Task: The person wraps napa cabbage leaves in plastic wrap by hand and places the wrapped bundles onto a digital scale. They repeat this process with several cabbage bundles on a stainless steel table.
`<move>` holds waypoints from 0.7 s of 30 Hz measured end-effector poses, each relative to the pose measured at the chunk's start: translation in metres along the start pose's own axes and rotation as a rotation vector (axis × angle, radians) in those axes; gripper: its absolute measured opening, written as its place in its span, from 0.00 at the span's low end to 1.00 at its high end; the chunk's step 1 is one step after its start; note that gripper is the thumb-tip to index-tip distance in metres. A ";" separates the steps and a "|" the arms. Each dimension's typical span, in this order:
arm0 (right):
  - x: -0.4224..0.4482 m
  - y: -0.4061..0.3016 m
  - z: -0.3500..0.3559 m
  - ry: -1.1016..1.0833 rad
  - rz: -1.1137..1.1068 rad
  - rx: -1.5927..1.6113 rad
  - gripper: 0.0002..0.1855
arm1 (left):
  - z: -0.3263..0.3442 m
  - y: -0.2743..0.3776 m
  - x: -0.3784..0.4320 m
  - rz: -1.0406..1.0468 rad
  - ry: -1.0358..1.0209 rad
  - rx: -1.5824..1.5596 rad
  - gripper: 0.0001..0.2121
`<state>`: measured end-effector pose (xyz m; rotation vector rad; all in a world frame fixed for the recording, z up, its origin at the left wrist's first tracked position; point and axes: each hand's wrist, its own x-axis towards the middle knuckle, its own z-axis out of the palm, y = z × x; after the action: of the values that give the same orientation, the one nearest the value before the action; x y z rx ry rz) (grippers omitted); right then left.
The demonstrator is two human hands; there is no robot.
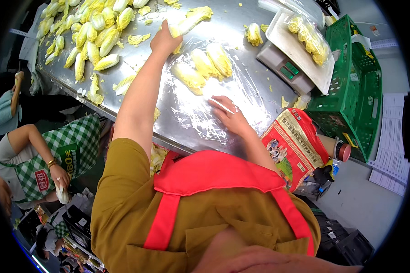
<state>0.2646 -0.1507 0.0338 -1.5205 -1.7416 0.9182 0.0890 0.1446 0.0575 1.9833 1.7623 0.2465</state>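
My left hand [165,39] is stretched to the far side of a steel table [140,75], its fingers around a small yellow napa cabbage [175,32]. Just beyond it lies a longer cabbage [194,20] with a loose leafy end. Several trimmed cabbages [201,65] rest side by side on clear plastic film [205,112] in front of me. My right hand [228,114] is on the near part of the film, fingers apart, below the cabbages. A heap of cabbages [99,37] covers the table's far left.
At the right stands a digital scale [283,65] with bagged cabbages [309,41] on its tray. Beside it are a green plastic crate [348,88] and a red printed bag [294,146]. Loose leaves lie about. A co-worker in a checked apron [61,160] holds a cabbage at left.
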 end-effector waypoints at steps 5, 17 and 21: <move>-0.050 -0.013 -0.083 -0.361 0.342 0.626 0.11 | -0.007 -0.018 -0.005 -0.206 -0.144 -0.966 0.33; -0.040 -0.047 -0.042 0.508 0.121 1.085 0.32 | 0.008 0.075 -0.267 0.619 -0.058 -0.643 0.39; -0.098 -0.016 -0.083 0.289 0.403 1.023 0.31 | 0.055 0.067 -0.272 0.780 0.235 -0.097 0.40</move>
<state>0.3373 -0.2412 0.0908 -1.1864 -0.5498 1.4001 0.1291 -0.1366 0.0872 2.5534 0.9738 0.8220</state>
